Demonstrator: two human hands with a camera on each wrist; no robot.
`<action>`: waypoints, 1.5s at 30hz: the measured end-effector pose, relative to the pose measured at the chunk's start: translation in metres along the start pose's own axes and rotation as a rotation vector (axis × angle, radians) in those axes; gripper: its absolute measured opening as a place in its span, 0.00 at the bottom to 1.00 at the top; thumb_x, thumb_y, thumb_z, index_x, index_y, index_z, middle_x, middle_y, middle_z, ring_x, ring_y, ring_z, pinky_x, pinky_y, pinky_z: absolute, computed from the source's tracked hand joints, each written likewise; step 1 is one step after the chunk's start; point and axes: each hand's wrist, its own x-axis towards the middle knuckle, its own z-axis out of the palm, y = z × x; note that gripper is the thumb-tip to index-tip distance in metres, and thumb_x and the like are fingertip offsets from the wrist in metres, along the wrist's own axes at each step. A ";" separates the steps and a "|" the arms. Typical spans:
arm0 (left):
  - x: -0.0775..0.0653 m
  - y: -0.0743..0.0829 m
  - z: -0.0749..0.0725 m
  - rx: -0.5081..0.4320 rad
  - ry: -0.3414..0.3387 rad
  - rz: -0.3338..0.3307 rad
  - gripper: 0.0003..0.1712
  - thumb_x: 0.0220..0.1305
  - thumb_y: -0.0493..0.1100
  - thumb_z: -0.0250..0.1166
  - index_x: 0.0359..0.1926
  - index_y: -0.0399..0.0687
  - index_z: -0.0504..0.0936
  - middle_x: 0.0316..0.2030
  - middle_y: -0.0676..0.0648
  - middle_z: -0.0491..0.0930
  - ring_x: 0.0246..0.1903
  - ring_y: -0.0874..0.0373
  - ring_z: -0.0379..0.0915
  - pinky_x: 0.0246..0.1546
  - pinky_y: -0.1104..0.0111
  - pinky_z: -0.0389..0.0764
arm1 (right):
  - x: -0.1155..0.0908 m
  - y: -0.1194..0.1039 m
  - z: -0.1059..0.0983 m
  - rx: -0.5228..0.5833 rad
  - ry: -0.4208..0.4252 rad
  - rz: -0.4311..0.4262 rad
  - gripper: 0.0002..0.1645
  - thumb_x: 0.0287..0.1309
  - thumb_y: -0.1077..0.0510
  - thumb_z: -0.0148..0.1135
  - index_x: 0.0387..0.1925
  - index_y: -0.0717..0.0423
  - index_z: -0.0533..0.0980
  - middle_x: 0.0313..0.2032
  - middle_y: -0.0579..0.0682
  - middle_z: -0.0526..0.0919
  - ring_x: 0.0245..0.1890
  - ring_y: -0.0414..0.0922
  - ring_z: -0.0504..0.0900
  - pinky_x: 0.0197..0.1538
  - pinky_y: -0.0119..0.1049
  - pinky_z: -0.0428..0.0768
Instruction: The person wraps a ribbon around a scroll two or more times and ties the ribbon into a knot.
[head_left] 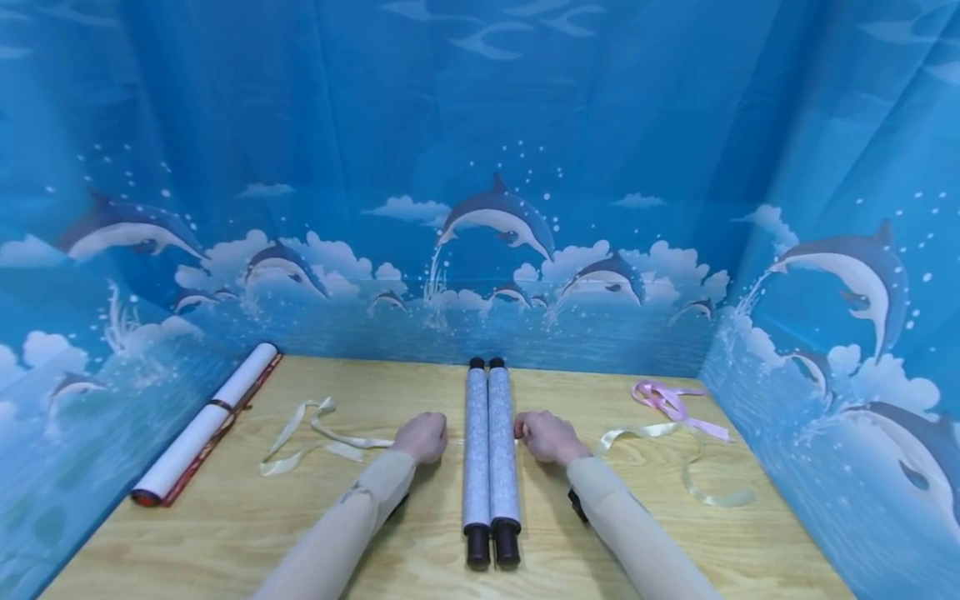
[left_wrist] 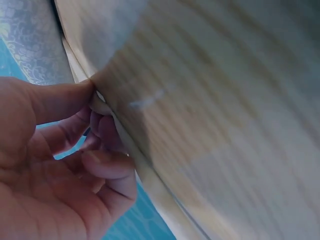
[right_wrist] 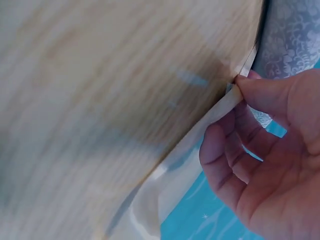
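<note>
I have two patterned rolls (head_left: 503, 454) lying side by side at the centre of the head view, touching along their length, their dark end caps pointing to the top and bottom of the frame. Lying parallel like this, they make one narrow bundle that I judge easy to reach from both sides.

Just left of them, my left hand (head_left: 422, 437) is curled, thumb and forefinger closed in a pinch on the left stretch of cream ribbon (head_left: 367, 442); the wrist view shows the other fingers loosely bent. Just right of the rolls, my right hand (head_left: 553, 437) mirrors it, its fingertips pressed together on the right stretch of cream ribbon (head_left: 648, 430). I read the two low, close pinches as a way to keep the ribbon flat and level on the wooden table (head_left: 420, 550). It seems to run under the rolls, but they hide that part, so I cannot tell whether it is one piece. The slack trails loosely outward on either side.

A pink ribbon (head_left: 670, 402) lies at the right of the frame, and a white scroll (head_left: 206, 433) with a dark band slants along the left edge of the table, both well apart from my hands, presumably to leave room around the rolls. I make out no container in any view.
</note>
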 end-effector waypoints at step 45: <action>-0.004 -0.027 -0.018 -0.200 0.171 -0.025 0.02 0.58 0.38 0.61 0.30 0.45 0.76 0.23 0.48 0.78 0.20 0.59 0.71 0.24 0.66 0.75 | -0.004 0.021 -0.007 0.256 0.187 0.074 0.13 0.63 0.63 0.52 0.42 0.60 0.81 0.33 0.50 0.85 0.31 0.43 0.79 0.44 0.44 0.80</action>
